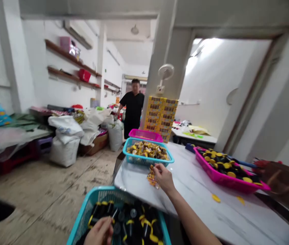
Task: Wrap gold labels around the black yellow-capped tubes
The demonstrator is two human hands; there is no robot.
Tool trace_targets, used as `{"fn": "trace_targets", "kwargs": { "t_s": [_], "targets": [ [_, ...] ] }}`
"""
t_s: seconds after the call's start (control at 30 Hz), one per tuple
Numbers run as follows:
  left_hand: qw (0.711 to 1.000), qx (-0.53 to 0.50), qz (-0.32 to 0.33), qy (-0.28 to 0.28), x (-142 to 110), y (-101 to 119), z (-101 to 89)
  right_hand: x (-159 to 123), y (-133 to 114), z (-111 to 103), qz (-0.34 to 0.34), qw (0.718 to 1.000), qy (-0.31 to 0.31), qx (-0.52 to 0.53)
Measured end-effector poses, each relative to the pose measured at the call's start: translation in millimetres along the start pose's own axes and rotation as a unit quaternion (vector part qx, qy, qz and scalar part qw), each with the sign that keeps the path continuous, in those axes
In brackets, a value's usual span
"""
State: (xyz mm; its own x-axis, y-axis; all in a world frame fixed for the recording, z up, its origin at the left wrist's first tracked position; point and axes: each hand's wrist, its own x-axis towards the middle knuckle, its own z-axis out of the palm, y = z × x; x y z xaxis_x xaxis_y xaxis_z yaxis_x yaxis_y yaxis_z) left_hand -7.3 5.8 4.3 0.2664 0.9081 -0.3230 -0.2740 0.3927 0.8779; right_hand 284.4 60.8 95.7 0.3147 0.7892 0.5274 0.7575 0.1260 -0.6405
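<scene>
My left hand (100, 233) is over a turquoise basket (83, 214) in front of me, its fingers pinched together. What they hold, if anything, I cannot make out among the black cylinders with yellow ends (130, 226) that fill the basket. On the white table (185, 190), my right hand (163, 177) pinches at a small pile of yellow-and-orange pieces (151, 178); its fingertips hide what is between them. Just beyond it, another turquoise basket (148, 159) holds many small yellow-and-brown pieces (147, 149).
A pink basket (236, 183) of black-and-yellow cylinders stands right, near loose yellow discs (216, 198). Another pink basket (146, 135) sits behind the far turquoise one, before stacked yellow boxes (161, 115). A person in black (133, 109) stands beyond, near white sacks (64, 146).
</scene>
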Motion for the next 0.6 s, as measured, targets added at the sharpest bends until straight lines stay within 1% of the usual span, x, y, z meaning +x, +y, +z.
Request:
{"fn": "trace_targets", "kwargs": {
  "t_s": [0.07, 0.1, 0.2, 0.27, 0.3, 0.37, 0.47, 0.53, 0.6],
  "targets": [
    [0.999, -0.041, 0.001, 0.024, -7.0, -5.8, 6.9, -27.1, -17.4, 18.6, 0.005, 0.997, -0.071, 0.039],
    [0.998, -0.054, 0.016, 0.02, -9.5, -4.8, 11.3, -44.9, -28.2, 29.8, 0.004, 0.991, -0.114, 0.065],
    [0.998, -0.036, 0.048, 0.029, -11.5, 3.6, 17.7, -100.9, -61.9, 61.8, 0.004, 0.959, -0.226, 0.168],
    [0.996, -0.033, 0.074, 0.028, -9.3, 6.1, 14.0, -127.6, -78.1, 76.6, 0.024, 0.934, -0.266, 0.237],
    [0.996, -0.031, 0.081, 0.032, -7.9, 5.6, 10.5, -135.5, -82.7, 81.5, 0.043, 0.923, -0.276, 0.265],
    [0.995, -0.031, 0.081, 0.043, -5.6, 2.3, 2.9, -140.3, -85.3, 85.9, 0.096, 0.897, -0.29, 0.32],
    [0.996, -0.024, 0.061, 0.061, -3.6, -2.4, -4.4, -131.3, -78.2, 80.8, 0.187, 0.856, -0.305, 0.374],
    [0.996, -0.012, 0.061, 0.06, -3.8, -3.5, -4.8, -124.9, -72.5, 73.6, 0.231, 0.828, -0.347, 0.374],
    [0.996, 0.004, 0.076, 0.04, -5.3, -4.0, -2.6, -123.8, -69.4, 67.6, 0.247, 0.806, -0.409, 0.35]
  ]
}}
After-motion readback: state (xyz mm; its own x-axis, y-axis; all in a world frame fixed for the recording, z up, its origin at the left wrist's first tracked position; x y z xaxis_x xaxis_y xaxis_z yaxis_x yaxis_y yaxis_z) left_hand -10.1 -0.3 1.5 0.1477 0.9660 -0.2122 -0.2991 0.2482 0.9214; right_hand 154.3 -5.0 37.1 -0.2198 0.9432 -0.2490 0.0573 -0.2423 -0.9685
